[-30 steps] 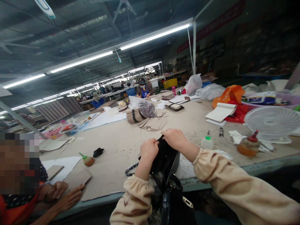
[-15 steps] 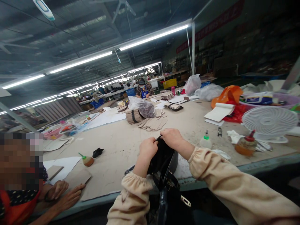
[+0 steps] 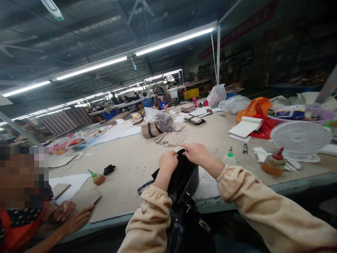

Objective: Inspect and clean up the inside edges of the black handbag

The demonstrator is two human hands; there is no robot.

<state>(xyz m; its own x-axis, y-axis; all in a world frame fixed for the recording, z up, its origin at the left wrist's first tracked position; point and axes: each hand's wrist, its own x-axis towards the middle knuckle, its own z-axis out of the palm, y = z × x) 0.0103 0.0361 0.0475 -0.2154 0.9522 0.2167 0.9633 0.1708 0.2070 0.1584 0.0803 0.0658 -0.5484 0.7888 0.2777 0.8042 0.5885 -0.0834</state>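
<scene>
Head camera: from here I see the left hand (image 3: 169,162) and right hand (image 3: 197,154) both pinching the upper edge of a black bag (image 3: 194,182) at the near edge of the surface (image 3: 126,151). Its interior is too dark for me to read. Lower down, black material merges with shadow around a gold-coloured fitting (image 3: 204,225), and the frame cuts it off. The left sleeve (image 3: 151,214) covers part of the bag; the right sleeve (image 3: 244,191) hides the base of a green-capped bottle (image 3: 229,159). A co-worker (image 3: 23,228) is cropped at left.
</scene>
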